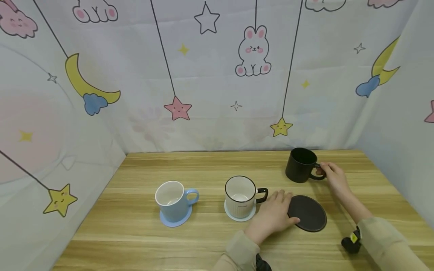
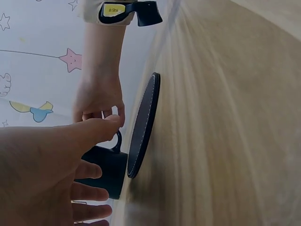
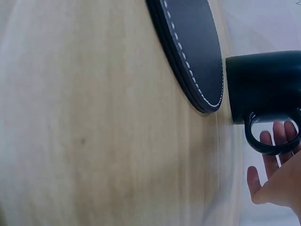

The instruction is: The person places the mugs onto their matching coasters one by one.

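A black mug (image 1: 300,165) stands at the back right of the wooden table. My right hand (image 1: 333,177) is at its handle, with the fingers bent and gripping it; in the right wrist view several fingers (image 3: 278,134) show behind the handle loop. In front of the mug lies a round black coaster (image 1: 307,213) with white stitching round its rim (image 3: 186,59). My left hand (image 1: 272,214) is at the coaster's left side, fingers extended and thumb spread over its near edge. Whether it touches the coaster I cannot tell.
A white ribbed mug (image 1: 239,205) with a black rim and handle stands on a pale coaster (image 1: 234,217), just left of my left hand. Farther left, a light blue mug (image 1: 173,207) sits on a blue coaster (image 1: 173,223). Printed cloth (image 1: 210,75) walls the table's back and sides.
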`<state>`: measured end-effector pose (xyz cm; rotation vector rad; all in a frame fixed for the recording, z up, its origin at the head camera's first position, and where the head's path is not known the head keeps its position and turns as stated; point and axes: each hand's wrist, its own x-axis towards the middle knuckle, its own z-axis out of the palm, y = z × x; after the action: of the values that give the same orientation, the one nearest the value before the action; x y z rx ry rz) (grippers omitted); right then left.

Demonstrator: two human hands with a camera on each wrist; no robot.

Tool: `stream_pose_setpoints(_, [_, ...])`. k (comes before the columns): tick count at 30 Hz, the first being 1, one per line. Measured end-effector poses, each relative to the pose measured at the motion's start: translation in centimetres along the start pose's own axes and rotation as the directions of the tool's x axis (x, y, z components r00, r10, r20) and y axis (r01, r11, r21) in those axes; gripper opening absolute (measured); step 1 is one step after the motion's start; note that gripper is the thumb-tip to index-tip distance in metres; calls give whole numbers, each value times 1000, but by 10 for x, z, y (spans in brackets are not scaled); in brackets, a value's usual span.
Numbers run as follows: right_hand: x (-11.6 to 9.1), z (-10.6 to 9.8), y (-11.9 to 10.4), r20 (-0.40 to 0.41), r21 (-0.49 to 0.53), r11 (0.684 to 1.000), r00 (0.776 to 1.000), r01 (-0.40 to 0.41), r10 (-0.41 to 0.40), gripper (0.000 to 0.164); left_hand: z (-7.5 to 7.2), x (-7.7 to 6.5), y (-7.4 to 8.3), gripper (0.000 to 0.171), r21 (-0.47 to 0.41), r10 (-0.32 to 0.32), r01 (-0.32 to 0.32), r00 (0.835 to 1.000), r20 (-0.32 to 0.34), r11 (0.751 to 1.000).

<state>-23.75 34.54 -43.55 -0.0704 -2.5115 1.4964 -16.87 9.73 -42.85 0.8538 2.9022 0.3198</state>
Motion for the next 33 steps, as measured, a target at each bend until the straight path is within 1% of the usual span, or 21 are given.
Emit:
stream_pose_setpoints(2, [1,1,-1,9,16,1000,1000,-10,10,49,2,1,0,78,5,-10,9,1000,9,1000])
stream_pose_setpoints(7, [2,3,-2,37,127,991,999,-41,37,39,6,4,1,79,46,-22,21,999,34,999])
stream_pose_setpoints(10, [3,5,-2,47,163,985,998,-54,47,37,8,6,1,79,60,-27,24,998,50,998])
stream_pose_setpoints(16, [3,5,-2,68,165,984,996,-68,58,39,10,11,0,79,67,-26,22,997,72,998])
stream_pose_setpoints(25, [6,8,-2,63,165,981,993,-104,95,32,10,17,-4,79,70,-19,12,994,107,998])
stream_pose_setpoints(33, [6,9,1,31,171,982,997,-77,72,34,9,16,-4,78,53,-1,-6,991,132,999])
